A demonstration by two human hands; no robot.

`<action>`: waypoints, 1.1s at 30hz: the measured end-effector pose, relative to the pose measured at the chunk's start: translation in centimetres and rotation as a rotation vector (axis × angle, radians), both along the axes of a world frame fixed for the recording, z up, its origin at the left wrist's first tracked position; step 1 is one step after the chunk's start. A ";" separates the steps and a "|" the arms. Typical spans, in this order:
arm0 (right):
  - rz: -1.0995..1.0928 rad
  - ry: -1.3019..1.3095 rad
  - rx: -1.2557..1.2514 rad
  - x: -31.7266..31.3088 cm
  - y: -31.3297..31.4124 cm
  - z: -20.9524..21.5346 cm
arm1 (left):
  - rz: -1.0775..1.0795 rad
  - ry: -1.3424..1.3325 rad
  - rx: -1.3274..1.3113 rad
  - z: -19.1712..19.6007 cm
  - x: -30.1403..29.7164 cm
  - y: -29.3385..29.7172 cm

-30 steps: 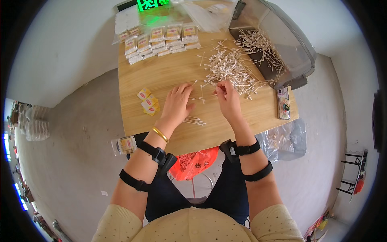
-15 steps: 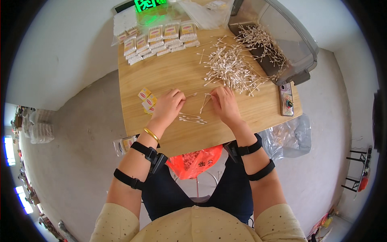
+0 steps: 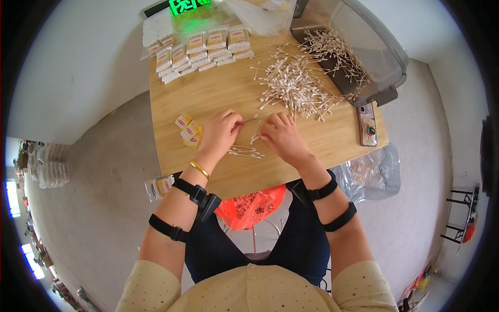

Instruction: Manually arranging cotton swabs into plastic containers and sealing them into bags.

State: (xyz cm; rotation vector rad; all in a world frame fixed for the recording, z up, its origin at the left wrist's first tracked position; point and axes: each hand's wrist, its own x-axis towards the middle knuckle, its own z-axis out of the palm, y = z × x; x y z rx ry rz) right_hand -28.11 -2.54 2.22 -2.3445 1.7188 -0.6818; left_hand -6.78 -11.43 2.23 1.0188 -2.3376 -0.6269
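Note:
My left hand (image 3: 222, 131) is closed on cotton swabs (image 3: 251, 118) whose white tips stick out to its right. Just across from it, my right hand (image 3: 283, 136) pinches another cotton swab (image 3: 255, 138), its tip pointing down toward the table; the fingers partly hide it. Below and between the hands lies a small row of loose cotton swabs (image 3: 246, 152) on the wooden table (image 3: 208, 93). A big heap of cotton swabs (image 3: 296, 86) spreads beyond my right hand. Left of my left hand are several yellow-and-white printed cards (image 3: 188, 129).
A grey translucent bin (image 3: 382, 57) lies tipped at the far right, swabs spilling from it. Stacked packs of swabs (image 3: 197, 49) stand at the far left. A phone (image 3: 367, 125) rests by the right edge. A red plastic bag (image 3: 252, 208) hangs below the front edge.
My right hand has moved left and slightly down, closer to my left hand, with its swab. My left hand has shifted slightly right, still gripping its swabs.

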 end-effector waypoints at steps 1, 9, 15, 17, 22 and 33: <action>0.022 -0.001 0.049 0.3 -0.5 0.1 | -0.017 -0.015 -0.009 0.0 -0.6 -0.2; 0.037 -0.147 0.018 -0.2 -1.8 -0.5 | -0.089 -0.022 0.043 0.6 -2.2 -1.4; -0.051 -0.169 -0.017 2.2 -1.4 -1.1 | -0.113 0.043 0.172 0.4 -1.5 -1.5; -0.085 -0.155 -0.039 3.4 -1.2 -1.4 | -0.104 0.046 0.224 0.4 -0.7 -1.2; -0.266 -0.118 -0.067 4.7 -0.7 -1.8 | 0.044 0.208 0.322 0.4 0.5 0.4; -0.171 -0.037 -0.034 5.1 -1.0 -0.4 | 0.174 0.166 0.034 -0.5 2.9 4.4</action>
